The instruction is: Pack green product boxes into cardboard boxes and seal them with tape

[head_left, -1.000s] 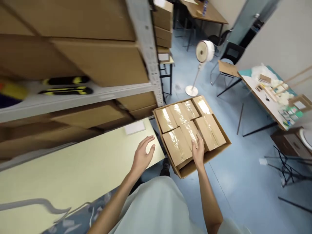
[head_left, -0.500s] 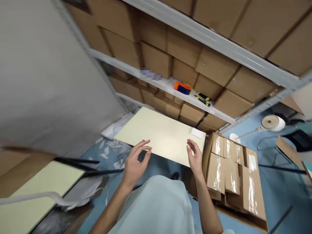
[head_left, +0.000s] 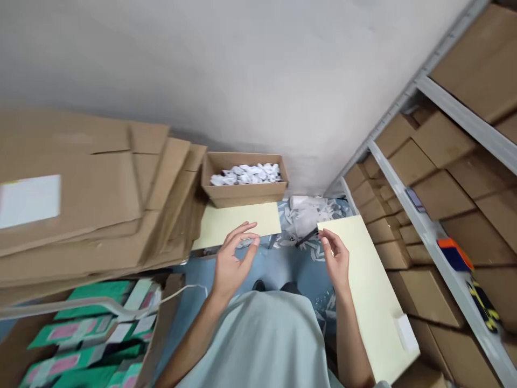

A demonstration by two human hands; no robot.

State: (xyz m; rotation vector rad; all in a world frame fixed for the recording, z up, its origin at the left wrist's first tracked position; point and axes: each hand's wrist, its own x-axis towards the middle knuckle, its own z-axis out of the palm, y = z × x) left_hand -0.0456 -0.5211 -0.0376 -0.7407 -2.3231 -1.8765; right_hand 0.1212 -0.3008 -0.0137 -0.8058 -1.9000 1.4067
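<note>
- Short yellow table [head_left: 218, 222] is at eleven o'clock. It is the closest thing to the left hand.
- Left hand [head_left: 229, 268] is up near its front edge, thumb and fingers bent with a gap between them. It has hold of nothing.
- Brown box [head_left: 246, 192] sits on that table by the wall [head_left: 258, 86]. White scraps [head_left: 246, 175] are inside. That part looks mostly done to me, but the top is not shut.
- White litter [head_left: 307, 214] is on the floor [head_left: 262, 264] at one o'clock, not picked up.
- Right hand [head_left: 338, 264] is bent too, thumb and fingers a bit apart, nothing in them.
- Long yellow table [head_left: 374, 302] runs from one to four o'clock. I can't tell if the right hand touches it.
- Shelf [head_left: 424, 223] at two o'clock has lots of brown boxes [head_left: 440, 196]; those look put away.
</note>
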